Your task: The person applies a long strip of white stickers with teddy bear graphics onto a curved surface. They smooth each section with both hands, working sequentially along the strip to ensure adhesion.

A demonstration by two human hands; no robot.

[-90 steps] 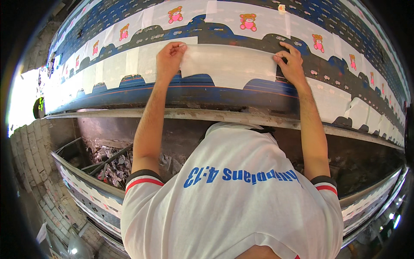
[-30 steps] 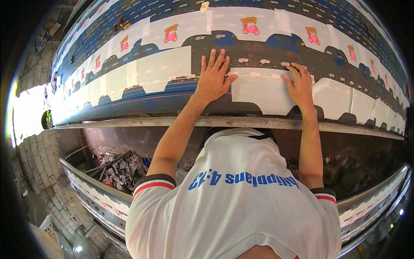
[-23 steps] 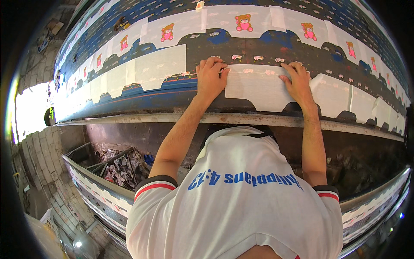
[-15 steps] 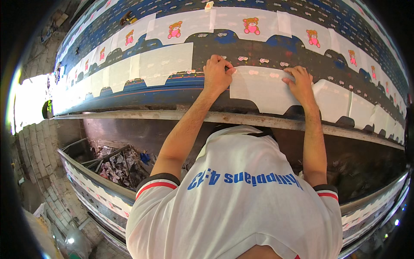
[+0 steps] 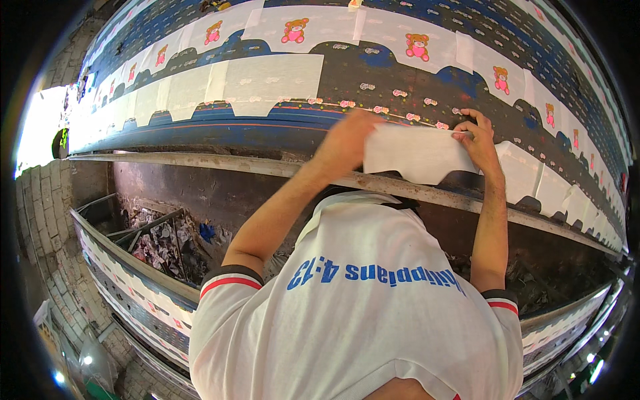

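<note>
A white cut-out fabric piece (image 5: 419,155) with a notched lower edge is stretched between my hands near the table's front edge. Its top edge is lifted off the dark surface. My left hand (image 5: 348,141), blurred by motion, is closed at the upper left corner. At the upper right corner, my right hand (image 5: 479,141) pinches the fabric between thumb and fingers. Beyond the piece, small pink printed motifs (image 5: 381,109) dot the dark table surface. Another plain white piece (image 5: 273,83) lies flat to the left, and one more white piece (image 5: 520,167) lies right of my right hand.
The long, curved-looking printing table (image 5: 247,133) has a metal rail (image 5: 220,161) along its front. Farther back lies a row of white pieces with pink teddy bear prints (image 5: 295,30). Below and to the left, scraps (image 5: 167,243) fill a framed space beside a brick floor (image 5: 50,233).
Both hands have drawn the white piece's top edge up and toward me, uncovering pink motifs beneath it. The view has shifted, so the table appears moved.
</note>
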